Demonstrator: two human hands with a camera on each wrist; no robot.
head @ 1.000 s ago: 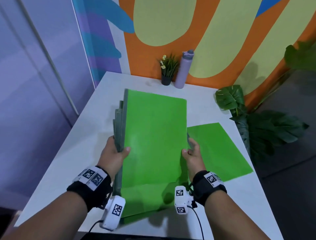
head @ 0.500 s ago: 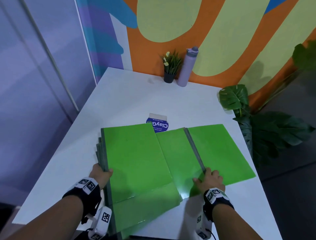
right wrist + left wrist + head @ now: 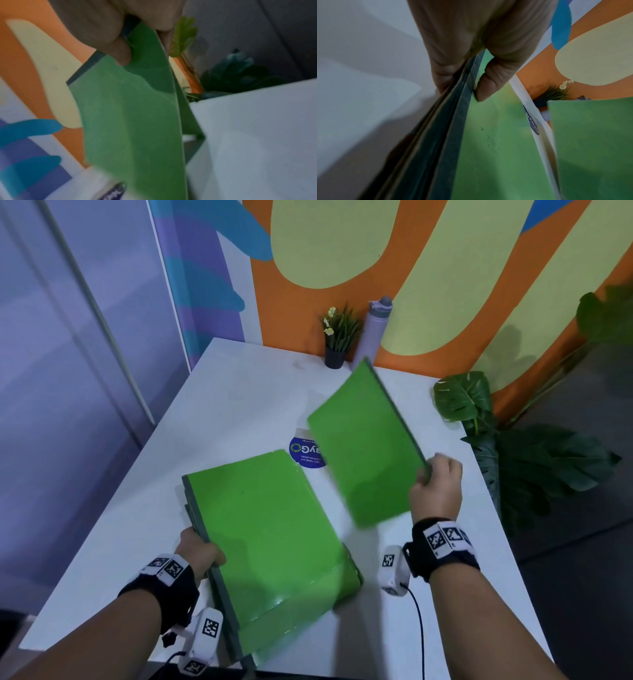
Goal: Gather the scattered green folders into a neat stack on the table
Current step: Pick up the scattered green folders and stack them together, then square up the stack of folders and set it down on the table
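A stack of green folders (image 3: 267,529) with dark grey spines lies at the near middle of the white table (image 3: 239,392). My left hand (image 3: 198,553) grips its left spine edge; in the left wrist view the thumb (image 3: 489,83) lies on top of the stack of green folders (image 3: 493,142) and the fingers are underneath. My right hand (image 3: 435,487) holds one single green folder (image 3: 363,453) by its spine, lifted off the table and tilted, to the right of the stack. In the right wrist view the thumb (image 3: 120,54) pinches the single green folder (image 3: 133,121).
A round blue sticker (image 3: 306,453) lies on the table between the folders. A small potted plant (image 3: 337,337) and a lilac bottle (image 3: 371,332) stand at the far edge by the painted wall. Large leafy plants (image 3: 513,453) stand off the table's right side.
My right hand has lifted the right-hand folder off the table and tilted it up. The stack in my left hand was set down flat from upright one second ago.
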